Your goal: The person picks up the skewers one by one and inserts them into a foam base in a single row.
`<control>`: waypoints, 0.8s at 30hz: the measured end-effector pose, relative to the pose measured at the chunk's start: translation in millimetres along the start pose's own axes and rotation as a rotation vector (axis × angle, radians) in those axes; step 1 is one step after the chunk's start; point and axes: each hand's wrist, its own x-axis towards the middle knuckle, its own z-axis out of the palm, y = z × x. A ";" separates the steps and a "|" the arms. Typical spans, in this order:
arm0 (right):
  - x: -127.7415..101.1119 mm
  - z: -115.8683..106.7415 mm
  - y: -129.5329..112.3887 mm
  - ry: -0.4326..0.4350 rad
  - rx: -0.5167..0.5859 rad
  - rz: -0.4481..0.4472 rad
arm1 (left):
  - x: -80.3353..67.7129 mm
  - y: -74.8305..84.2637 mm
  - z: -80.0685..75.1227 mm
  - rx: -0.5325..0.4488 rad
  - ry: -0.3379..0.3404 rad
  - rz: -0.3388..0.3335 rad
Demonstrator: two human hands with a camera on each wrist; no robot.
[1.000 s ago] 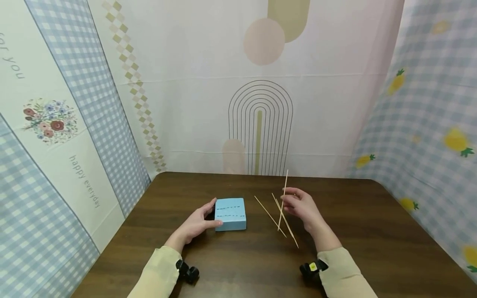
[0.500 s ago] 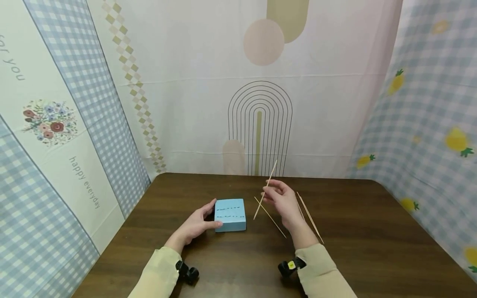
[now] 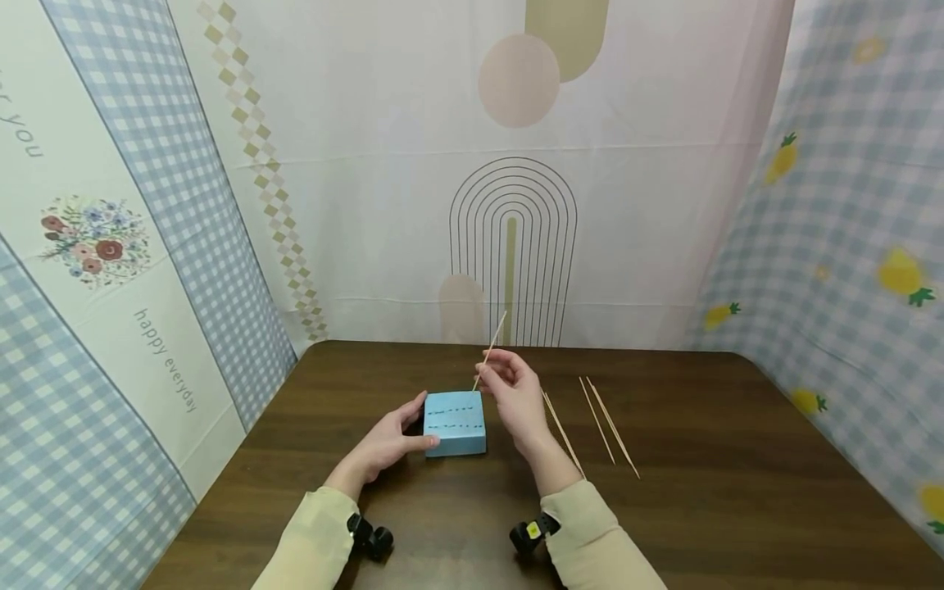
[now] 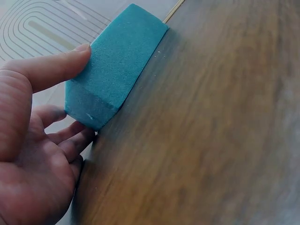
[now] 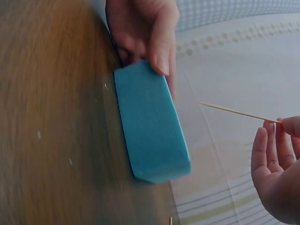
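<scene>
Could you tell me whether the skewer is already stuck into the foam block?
Not yet: the skewer hangs clear of the foam block, pinched in the right hand.

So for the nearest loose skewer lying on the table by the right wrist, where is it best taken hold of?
Probably near its middle, pinched from above. That loose skewer lies flat on the table, thin and long, running diagonally beside the right hand, so thumb and forefinger coming down across it suit best. Two more skewers lie apart to its right, leaving room.
</scene>
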 end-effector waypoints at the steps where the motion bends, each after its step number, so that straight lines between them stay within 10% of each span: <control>1: -1.1 3.0 0.4 -0.008 -0.003 -0.009 | -0.1 0.0 0.0 0.001 0.000 0.000; 24: -25.8 53.5 7.3 -0.123 -0.132 -0.153 | -9.0 -1.2 -4.9 -0.016 -0.025 0.007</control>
